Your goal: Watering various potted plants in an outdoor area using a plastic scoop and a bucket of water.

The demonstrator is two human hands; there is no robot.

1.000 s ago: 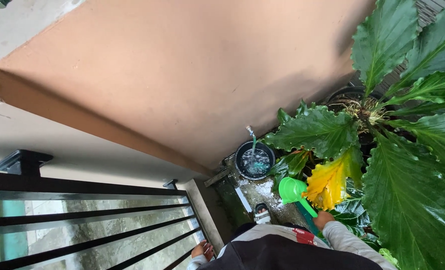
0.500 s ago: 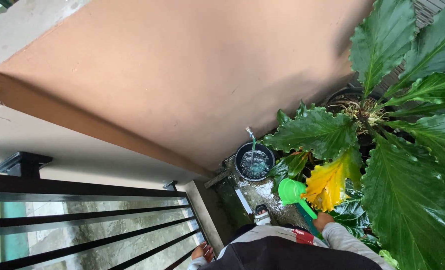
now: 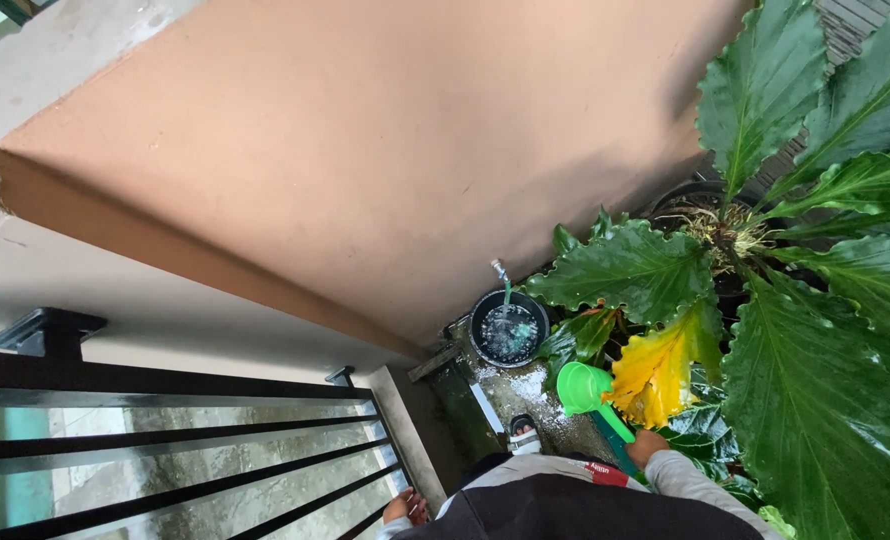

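My right hand grips the dark handle of a bright green plastic dipper, which is held low over the wet ground next to a yellowing leaf. Beyond the dipper stands a black bucket full of water, and a wall tap runs a thin stream into it. My left hand is at the bottom edge beside the black metal gate, with its fingers apart and nothing in it. My sandalled foot stands on the wet concrete.
A large plant with broad green wavy leaves fills the right side and grows from a dark pot. An orange-brown wall rises behind the bucket. A low concrete kerb runs along the gate.
Both hands and the dipper sit slightly lower in the picture as the view drifts. Water keeps running into the bucket.
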